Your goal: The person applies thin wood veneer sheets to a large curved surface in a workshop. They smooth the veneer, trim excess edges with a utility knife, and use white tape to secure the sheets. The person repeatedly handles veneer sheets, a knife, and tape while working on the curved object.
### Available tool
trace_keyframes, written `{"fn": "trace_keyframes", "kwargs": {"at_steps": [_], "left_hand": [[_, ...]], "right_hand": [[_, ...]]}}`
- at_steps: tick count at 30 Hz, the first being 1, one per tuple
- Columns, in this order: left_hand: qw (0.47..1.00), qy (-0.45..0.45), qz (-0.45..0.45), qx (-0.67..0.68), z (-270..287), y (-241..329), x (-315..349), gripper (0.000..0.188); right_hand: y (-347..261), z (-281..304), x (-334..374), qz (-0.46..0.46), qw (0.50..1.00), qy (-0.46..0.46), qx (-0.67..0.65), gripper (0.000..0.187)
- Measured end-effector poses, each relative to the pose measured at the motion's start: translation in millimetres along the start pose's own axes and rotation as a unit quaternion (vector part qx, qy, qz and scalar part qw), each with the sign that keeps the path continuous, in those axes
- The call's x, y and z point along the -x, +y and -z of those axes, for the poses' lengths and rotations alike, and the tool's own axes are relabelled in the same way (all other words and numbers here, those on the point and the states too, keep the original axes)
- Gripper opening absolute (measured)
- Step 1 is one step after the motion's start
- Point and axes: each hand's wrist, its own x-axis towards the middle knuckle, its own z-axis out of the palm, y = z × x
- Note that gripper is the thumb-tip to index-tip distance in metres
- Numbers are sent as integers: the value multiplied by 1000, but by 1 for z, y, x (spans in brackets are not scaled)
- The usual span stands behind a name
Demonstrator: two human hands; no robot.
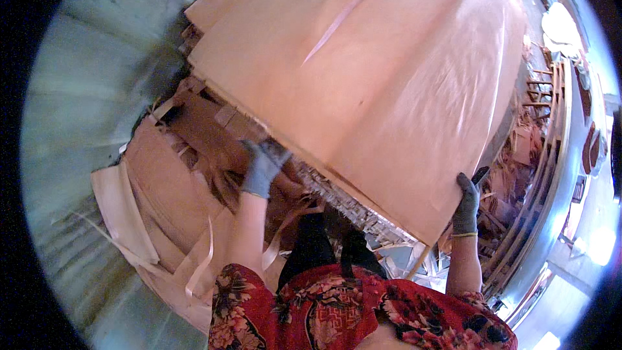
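**Greenish wall point(97, 104) L, slatted wooden frame point(558, 87) R, big tan sheet point(363, 91) btwn: R hand at its edge**

Fingers first. L hand point(261, 170), grey glove, blurred: thumb + fingers look spread, no hold on anything visible; just beside the sheet's near edge, can't tell if touching. R hand point(466, 206), also gloved: fingers partly bent at the sheet's R edge, close to the near corner; can't tell if it's pinched or only touched.

Key relation: sheet lies fwd of both hands, on top of a stack point(350, 202). From L hand it's up + to the R; from R hand, up + to the L. Long axis prob. runs away from the body, leaning R, but far end's cut off at top of view, so not certain. Near edge slants: far out at L, close in at R. R hand's nearer, right on the edge; L hand's lower, by the stack's ragged side.

Further out: brown scrap sheets point(165, 178) to L of L hand, w/ a pale curled strip point(206, 260) nearer the body. Red floral top point(324, 304) at bottom; reddish scraps point(523, 146) by the frame, beyond R hand.
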Motion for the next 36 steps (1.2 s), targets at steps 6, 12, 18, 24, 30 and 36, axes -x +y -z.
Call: {"fn": "trace_keyframes", "kwargs": {"at_steps": [6, 12, 18, 24, 30, 36], "left_hand": [[981, -156, -59, -97, -79, 61, -2, 26], [892, 10, -308, -330, -129, -17, 94, 31], [793, -56, -399, -457, -180, -200, 266, 34], [758, -186, -319, -537, -167, -364, 381, 32], [694, -278, -321, -581, -174, -457, 444, 33], [695, -284, -289, -594, -188, -503, 449, 34]], "right_hand": [[-28, 51, 5, -20, 994, 102, -18, 18], [-29, 135, 21, 32, 983, 180, -5, 11], [-15, 248, 91, 113, 979, 168, -30, 14], [-6, 357, 155, 174, 967, 185, -31, 11], [-22, 436, 211, 176, 959, 197, -98, 11], [-35, 497, 250, 193, 943, 261, -73, 14]]}}
